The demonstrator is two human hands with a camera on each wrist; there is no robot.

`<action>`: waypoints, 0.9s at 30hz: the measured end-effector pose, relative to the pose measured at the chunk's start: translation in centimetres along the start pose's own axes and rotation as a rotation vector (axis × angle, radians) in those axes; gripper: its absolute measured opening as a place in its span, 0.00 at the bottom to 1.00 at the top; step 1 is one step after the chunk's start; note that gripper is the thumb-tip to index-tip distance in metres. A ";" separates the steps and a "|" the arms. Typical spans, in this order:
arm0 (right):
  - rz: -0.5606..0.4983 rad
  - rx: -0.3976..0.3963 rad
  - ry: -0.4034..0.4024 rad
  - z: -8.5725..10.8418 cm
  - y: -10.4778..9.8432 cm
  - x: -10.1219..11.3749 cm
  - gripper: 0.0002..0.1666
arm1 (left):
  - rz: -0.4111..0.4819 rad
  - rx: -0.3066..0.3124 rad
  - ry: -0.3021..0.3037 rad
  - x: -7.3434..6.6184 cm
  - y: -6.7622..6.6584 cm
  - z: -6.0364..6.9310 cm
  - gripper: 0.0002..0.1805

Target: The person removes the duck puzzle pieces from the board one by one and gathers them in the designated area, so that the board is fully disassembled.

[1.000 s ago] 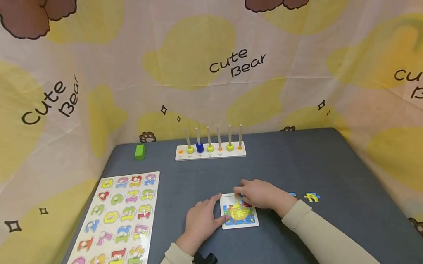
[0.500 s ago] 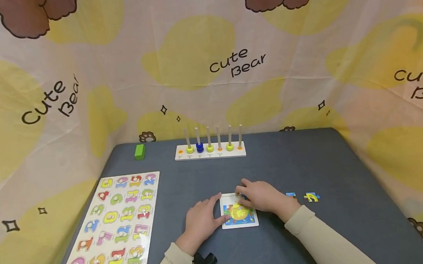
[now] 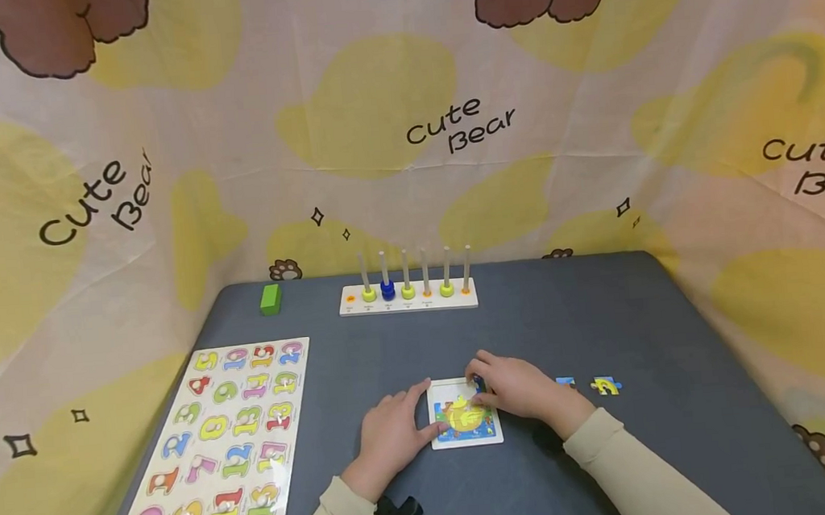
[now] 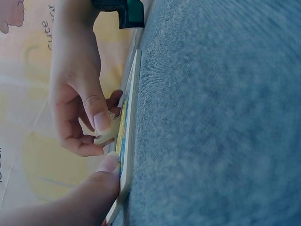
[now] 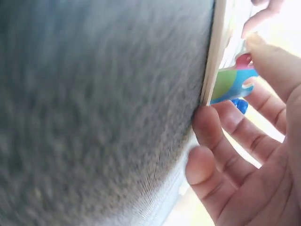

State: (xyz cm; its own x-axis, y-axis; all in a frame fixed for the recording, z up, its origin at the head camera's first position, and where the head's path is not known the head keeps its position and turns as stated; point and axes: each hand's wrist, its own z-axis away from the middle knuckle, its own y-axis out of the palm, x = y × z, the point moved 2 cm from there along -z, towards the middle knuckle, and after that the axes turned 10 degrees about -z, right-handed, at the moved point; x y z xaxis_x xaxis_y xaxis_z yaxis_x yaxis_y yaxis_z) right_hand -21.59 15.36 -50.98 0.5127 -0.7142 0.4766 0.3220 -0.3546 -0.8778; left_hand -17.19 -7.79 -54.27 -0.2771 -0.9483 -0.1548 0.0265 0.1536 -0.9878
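Head: grey table [image 3: 534,325], bear-print cloth [image 3: 363,91]

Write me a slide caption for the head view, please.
Left hand on the puzzle tray, right hand pinching a piece at the tray's far right corner.

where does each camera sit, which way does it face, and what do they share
Head: worn on the head, looking forward and down over the table and jigsaw tray; the left hand, right hand and both sleeves show.
Left wrist: on that wrist, looking low across the tray's edge; the left thumb is near, the right hand beyond.
Right wrist: on that wrist, looking along the tray's edge; the right hand's fingers and palm show at right.
Shared: both wrist views show the tray's edge and the jigsaw piece the right hand pinches.
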 end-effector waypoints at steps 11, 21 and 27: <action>-0.109 -0.156 0.003 0.8 -0.2 -0.1 0.20 | -0.013 -0.023 0.001 0.0 0.1 0.0 0.45; -0.249 -0.315 -0.002 3.3 -2.9 -1.1 0.24 | 0.014 -0.021 -0.003 -0.1 -0.2 0.0 0.45; -0.231 -0.343 0.000 6.2 -5.0 -3.8 0.26 | 0.013 -0.007 -0.007 -0.2 0.0 0.0 0.45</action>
State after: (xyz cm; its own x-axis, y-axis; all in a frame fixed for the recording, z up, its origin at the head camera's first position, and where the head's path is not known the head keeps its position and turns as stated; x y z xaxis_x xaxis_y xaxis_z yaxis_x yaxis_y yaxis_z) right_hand -20.19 23.60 -48.14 0.4585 -0.5922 0.6626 0.1446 -0.6860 -0.7131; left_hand -17.16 -7.64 -54.25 -0.2698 -0.9482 -0.1676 0.0234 0.1676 -0.9856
